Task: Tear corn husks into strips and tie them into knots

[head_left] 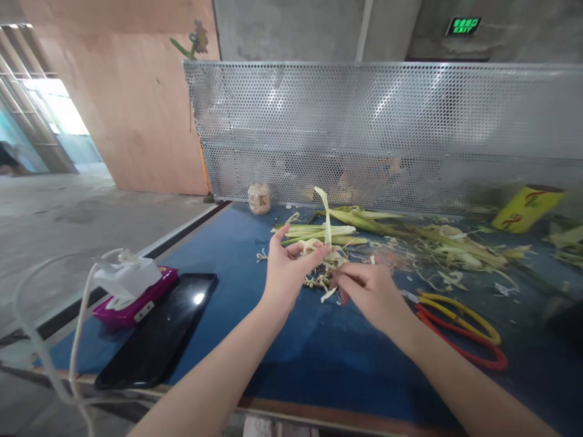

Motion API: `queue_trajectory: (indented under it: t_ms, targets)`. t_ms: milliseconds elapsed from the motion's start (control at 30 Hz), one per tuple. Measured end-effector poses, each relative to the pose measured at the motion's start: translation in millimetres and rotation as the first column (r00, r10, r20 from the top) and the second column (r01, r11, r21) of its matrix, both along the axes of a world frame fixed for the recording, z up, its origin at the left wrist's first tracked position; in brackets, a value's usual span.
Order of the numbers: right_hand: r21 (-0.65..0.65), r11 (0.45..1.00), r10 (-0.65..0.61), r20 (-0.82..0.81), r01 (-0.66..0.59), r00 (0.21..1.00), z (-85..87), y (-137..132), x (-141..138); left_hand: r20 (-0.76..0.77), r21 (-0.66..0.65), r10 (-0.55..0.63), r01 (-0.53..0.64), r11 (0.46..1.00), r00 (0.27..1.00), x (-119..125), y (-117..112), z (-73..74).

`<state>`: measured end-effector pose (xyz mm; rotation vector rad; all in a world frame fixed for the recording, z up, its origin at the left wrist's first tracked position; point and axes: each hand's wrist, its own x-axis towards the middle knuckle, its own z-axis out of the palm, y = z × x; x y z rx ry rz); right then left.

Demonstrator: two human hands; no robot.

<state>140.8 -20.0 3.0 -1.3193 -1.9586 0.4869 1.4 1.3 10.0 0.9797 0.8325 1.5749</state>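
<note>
My left hand [291, 264] pinches a pale green husk strip [327, 218] between thumb and fingers, its narrow end standing up above them and curling left at the tip. Close by on the right, the fingers of my right hand [367, 288] are bent together near the lower end of that strip; what lies in their grip is hidden. Under and between both hands sits a tangle of small pale plant bits [319, 279]. Just behind it, cut green stalks [291, 232] lie side by side on the blue table [310, 358].
Scissors with yellow and red handles [483, 358] lie right of my right forearm. Long husks [387, 227] and scraps spread behind, before a perforated metal screen [337, 121]. A yellow can [528, 209], jar [259, 199], black phone [159, 331] and purple power strip [136, 306] surround the work.
</note>
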Motion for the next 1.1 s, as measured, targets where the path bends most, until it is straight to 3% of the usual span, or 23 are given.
queue_trajectory:
  t_ms: [300, 400, 500, 633, 733, 1100]
  targets:
    - [-0.146, 0.988, -0.035, 0.138, 0.055, 0.990, 4.4, 5.2, 8.6, 0.036, 0.066, 0.113, -0.115, 0.991, 0.993, -6.8, 2.5, 3.9]
    - [-0.247, 0.969, 0.028, 0.217, 0.027, 0.976, 4.4, 7.8, 14.3, 0.030, 0.078, 0.147, -0.149, 0.986, 0.989, -8.3, 3.9, 2.6]
    - [-0.209, 0.977, 0.087, 0.250, -0.034, 0.964, 5.1, 9.0, 16.9, 0.010, 0.092, 0.121, -0.121, 0.988, 0.993, -7.7, 2.8, 2.3]
    - [-0.066, 0.988, 0.147, 0.109, -0.140, 0.983, 6.0, 7.1, 10.3, -0.091, 0.120, 0.048, -0.037, 0.992, 0.995, -1.8, -3.1, 3.2]
    - [-0.036, 0.981, 0.193, 0.002, -0.193, 0.981, 4.8, 5.3, 2.6, -0.117, 0.127, -0.005, 0.020, 0.992, 0.993, 2.7, -7.4, 3.5]
    - [-0.186, 0.966, 0.113, -0.324, -0.181, 0.939, -10.0, 7.0, -11.6, -0.146, 0.197, -0.106, 0.134, 0.971, 0.984, 7.1, -14.0, -0.8]
